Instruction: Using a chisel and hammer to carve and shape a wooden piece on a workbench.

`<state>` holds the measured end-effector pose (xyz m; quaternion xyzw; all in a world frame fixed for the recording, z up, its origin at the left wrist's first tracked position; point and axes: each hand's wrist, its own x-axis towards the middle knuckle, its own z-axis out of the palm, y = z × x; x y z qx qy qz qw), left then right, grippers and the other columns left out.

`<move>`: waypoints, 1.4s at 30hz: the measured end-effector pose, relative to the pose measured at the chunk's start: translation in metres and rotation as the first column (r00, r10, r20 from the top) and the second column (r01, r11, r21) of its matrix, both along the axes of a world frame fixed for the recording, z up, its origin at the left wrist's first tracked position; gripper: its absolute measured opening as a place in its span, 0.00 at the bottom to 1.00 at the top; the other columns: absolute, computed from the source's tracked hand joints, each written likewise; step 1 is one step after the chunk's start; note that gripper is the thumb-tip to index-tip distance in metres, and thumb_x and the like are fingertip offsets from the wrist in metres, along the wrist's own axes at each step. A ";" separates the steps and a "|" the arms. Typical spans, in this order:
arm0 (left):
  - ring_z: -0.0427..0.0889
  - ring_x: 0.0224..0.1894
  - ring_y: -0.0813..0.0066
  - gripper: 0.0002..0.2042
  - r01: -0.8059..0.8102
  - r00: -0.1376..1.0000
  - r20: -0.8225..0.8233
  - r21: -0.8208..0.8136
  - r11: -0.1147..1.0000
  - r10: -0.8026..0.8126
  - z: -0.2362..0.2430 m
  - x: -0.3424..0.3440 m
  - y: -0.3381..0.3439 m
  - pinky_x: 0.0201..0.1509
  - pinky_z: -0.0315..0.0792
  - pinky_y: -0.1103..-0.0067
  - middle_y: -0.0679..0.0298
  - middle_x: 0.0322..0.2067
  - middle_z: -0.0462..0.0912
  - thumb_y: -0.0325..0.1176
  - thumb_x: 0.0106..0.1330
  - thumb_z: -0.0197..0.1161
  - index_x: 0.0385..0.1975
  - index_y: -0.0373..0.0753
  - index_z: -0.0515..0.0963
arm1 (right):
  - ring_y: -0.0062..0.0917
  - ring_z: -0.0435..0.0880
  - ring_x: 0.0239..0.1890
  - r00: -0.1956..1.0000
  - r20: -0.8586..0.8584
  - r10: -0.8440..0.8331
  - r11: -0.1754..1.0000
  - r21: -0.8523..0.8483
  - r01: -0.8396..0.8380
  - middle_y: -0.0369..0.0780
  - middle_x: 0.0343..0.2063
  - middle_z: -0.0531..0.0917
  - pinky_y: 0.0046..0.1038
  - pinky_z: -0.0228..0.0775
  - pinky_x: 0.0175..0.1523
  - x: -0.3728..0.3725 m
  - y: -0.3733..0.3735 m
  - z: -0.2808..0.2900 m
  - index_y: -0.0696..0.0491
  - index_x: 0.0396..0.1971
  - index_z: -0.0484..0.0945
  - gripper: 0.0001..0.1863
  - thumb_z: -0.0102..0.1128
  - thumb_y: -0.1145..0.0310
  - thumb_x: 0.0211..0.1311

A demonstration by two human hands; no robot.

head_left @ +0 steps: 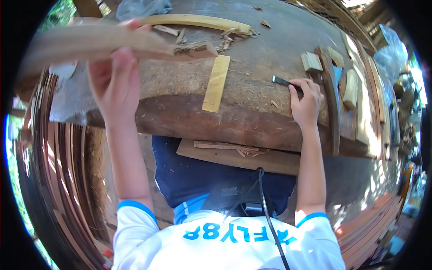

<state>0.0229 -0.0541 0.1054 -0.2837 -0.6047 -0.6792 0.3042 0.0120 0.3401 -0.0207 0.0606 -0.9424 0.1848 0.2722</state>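
**The left hand (pixel 117 76) and right hand (pixel 308 99) stand apart**

From my distance, I see the left one clamped on a long wooden piece (pixel 92 43), at left above the bench (pixel 256 58). The right one grips a black tool (pixel 281 81), right of the yellow strip (pixel 217 83).

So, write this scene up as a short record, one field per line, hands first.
Left hand: gripping a long piece of wood, its right end rough
Right hand: holding a small black tool with a shiny tip
Between hands: flat yellow stick on the workbench
Far side: curved yellow wood
Right side: small wooden block, plastic bag
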 end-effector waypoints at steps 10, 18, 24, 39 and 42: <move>0.80 0.56 0.59 0.23 0.104 0.982 0.117 0.326 0.940 -0.150 0.001 0.033 0.068 0.58 0.78 0.55 0.55 0.57 0.76 0.44 0.78 0.59 0.65 0.40 0.67 | 0.31 0.79 0.52 1.000 -0.003 0.000 1.000 0.002 0.000 0.32 0.43 0.84 0.38 0.62 0.55 -0.001 0.008 -0.002 0.43 0.40 0.86 0.06 0.67 0.64 0.65; 0.82 0.32 0.74 0.11 -0.063 0.862 0.447 0.560 0.826 -0.237 -0.013 0.005 0.100 0.37 0.79 0.76 0.64 0.33 0.80 0.39 0.78 0.60 0.50 0.41 0.73 | 0.34 0.79 0.51 1.000 -0.023 0.006 1.000 0.007 -0.006 0.33 0.41 0.83 0.40 0.62 0.57 -0.001 -0.006 -0.005 0.44 0.39 0.86 0.06 0.67 0.64 0.64; 0.83 0.32 0.73 0.14 0.127 0.553 0.634 0.577 0.807 -0.540 -0.034 0.003 0.084 0.34 0.80 0.75 0.62 0.35 0.82 0.41 0.72 0.65 0.47 0.40 0.74 | 0.33 0.80 0.50 1.000 -0.027 0.011 0.999 0.042 -0.010 0.33 0.41 0.83 0.41 0.62 0.57 -0.003 -0.002 -0.006 0.45 0.39 0.86 0.05 0.66 0.65 0.64; 0.76 0.21 0.84 0.33 0.492 -0.007 0.819 0.502 0.711 -0.574 -0.061 0.024 0.035 0.24 0.75 0.82 0.67 0.28 0.75 0.68 0.77 0.39 0.50 0.39 0.72 | 0.31 0.80 0.51 1.000 0.018 0.010 0.999 0.052 -0.011 0.31 0.42 0.84 0.43 0.61 0.60 -0.003 0.003 -0.004 0.44 0.40 0.85 0.06 0.64 0.62 0.67; 0.75 0.20 0.82 0.33 0.523 -0.027 0.818 0.501 0.689 -0.575 -0.066 0.031 0.027 0.23 0.74 0.81 0.65 0.28 0.76 0.67 0.78 0.37 0.48 0.37 0.73 | 0.30 0.79 0.52 1.000 0.024 0.005 0.999 0.054 -0.007 0.30 0.42 0.84 0.43 0.61 0.60 -0.002 0.001 -0.004 0.44 0.40 0.85 0.06 0.64 0.62 0.67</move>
